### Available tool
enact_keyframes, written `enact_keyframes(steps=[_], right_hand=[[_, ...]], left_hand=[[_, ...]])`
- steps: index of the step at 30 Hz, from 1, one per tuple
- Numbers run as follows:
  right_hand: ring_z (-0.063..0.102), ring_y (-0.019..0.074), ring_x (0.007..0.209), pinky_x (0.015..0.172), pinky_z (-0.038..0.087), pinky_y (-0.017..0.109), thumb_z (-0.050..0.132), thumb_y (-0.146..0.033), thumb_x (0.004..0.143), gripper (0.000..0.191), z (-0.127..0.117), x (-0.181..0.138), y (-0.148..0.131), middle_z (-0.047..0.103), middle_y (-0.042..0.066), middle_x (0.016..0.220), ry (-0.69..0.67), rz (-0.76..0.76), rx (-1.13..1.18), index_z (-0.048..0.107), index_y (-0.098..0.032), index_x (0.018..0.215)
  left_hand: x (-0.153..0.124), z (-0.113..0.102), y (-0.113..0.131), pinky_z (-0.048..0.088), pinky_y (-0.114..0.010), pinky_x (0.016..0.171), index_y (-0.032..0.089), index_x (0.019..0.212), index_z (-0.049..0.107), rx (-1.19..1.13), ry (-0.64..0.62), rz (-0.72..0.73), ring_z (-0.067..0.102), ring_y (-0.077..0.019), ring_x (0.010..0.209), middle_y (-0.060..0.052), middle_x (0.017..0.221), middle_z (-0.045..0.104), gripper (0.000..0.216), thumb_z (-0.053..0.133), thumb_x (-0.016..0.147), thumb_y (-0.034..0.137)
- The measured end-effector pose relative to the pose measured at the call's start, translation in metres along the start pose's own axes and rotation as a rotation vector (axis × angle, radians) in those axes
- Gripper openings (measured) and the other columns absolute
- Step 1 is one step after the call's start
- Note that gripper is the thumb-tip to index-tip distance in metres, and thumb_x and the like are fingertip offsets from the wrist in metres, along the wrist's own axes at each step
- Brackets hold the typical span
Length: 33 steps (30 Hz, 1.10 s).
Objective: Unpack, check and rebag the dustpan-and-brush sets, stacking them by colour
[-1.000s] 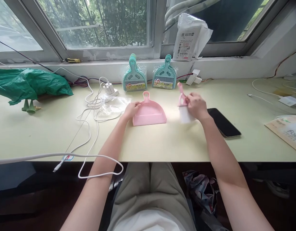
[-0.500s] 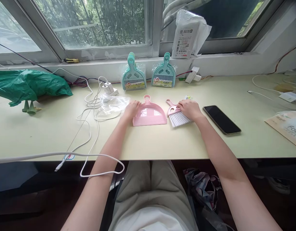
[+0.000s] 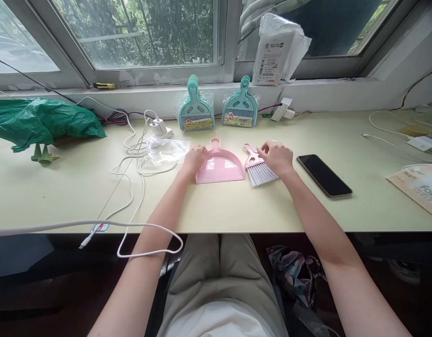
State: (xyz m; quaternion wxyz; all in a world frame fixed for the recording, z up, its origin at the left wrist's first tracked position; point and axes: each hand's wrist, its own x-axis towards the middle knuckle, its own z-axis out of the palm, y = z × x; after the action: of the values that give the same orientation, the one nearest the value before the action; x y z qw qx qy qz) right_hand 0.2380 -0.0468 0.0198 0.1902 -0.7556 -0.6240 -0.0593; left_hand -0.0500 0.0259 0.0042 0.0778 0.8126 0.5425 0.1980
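Well, my left fingers [image 3: 202, 149] touch the dustpan [image 3: 221, 174], twelve o'clock; my right fingers [image 3: 264, 149] curl at the brush [image 3: 261, 174], at the dustpan's three. Pinching? I can't tell; loose grips could let either slip.

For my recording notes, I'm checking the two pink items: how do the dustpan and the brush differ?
Shape: the dustpan is a broad scoop with a straight front edge; the brush has pale bristles.
Pose: the dustpan's handle points nearly straight toward the window; the brush's slants to the left.
Hands: the left hand is at the dustpan, the right hand at the brush.
Shared: pink handles.
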Motion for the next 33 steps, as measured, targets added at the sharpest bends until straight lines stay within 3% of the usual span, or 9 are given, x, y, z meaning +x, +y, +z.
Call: enact_keyframes(steps=[4,8,15,21,26,33], right_hand=[[0.060,0.0298,0.094,0.074,0.041,0.037,0.048,-0.059,0.088,0.046,0.006,-0.006,-0.007,0.068,0.016,0.098,-0.052,-0.032,-0.054,0.069,-0.019,0.086],[0.060,0.0309,0.096,0.076,0.042,0.039,0.053,-0.054,0.084,0.043,0.010,-0.007,-0.007,0.066,0.018,0.103,-0.126,0.002,-0.109,0.071,-0.016,0.093],[0.063,0.0264,0.089,0.071,0.042,0.034,0.059,-0.046,0.076,0.029,0.000,0.001,0.007,0.069,0.010,0.094,-0.294,0.009,-0.039,0.073,-0.021,0.082],[0.062,0.0242,0.089,0.070,0.041,0.032,0.058,-0.043,0.075,0.027,-0.014,0.005,0.014,0.067,0.008,0.099,-0.072,0.006,0.096,0.071,-0.021,0.082],[0.061,0.0228,0.087,0.068,0.040,0.031,0.059,-0.043,0.077,0.024,-0.013,-0.008,-0.013,0.067,0.007,0.099,-0.109,-0.145,0.104,0.068,-0.022,0.082],[0.062,0.0238,0.089,0.065,0.038,0.032,0.058,-0.042,0.081,0.023,-0.005,-0.021,-0.034,0.068,0.007,0.098,-0.174,-0.267,0.047,0.067,-0.021,0.084]], left_hand=[[0.000,0.001,0.002,0.043,-0.034,0.081,0.017,0.095,0.065,-0.033,-0.012,-0.004,0.059,-0.0254,0.097,-0.012,0.100,0.068,0.033,0.034,0.097,0.026],[0.000,0.003,0.001,0.043,-0.033,0.075,0.018,0.093,0.066,-0.062,-0.016,-0.013,0.060,-0.0259,0.090,-0.012,0.092,0.069,0.031,0.041,0.096,0.037],[0.001,0.001,0.000,0.040,-0.034,0.069,0.019,0.082,0.062,0.019,-0.024,-0.071,0.060,-0.0270,0.082,-0.013,0.086,0.067,0.033,0.044,0.093,0.044],[-0.002,-0.003,0.006,0.035,-0.032,0.063,0.021,0.069,0.056,0.000,-0.049,-0.058,0.057,-0.0220,0.070,-0.008,0.073,0.063,0.028,0.050,0.088,0.040],[-0.009,0.003,0.029,0.032,-0.031,0.060,0.020,0.060,0.053,-0.039,-0.093,0.049,0.056,-0.0204,0.066,-0.006,0.066,0.060,0.026,0.053,0.084,0.031],[-0.022,0.021,0.068,0.033,-0.029,0.059,0.019,0.065,0.058,-0.222,-0.193,0.166,0.055,-0.0174,0.066,-0.004,0.071,0.063,0.039,0.041,0.093,0.041]])
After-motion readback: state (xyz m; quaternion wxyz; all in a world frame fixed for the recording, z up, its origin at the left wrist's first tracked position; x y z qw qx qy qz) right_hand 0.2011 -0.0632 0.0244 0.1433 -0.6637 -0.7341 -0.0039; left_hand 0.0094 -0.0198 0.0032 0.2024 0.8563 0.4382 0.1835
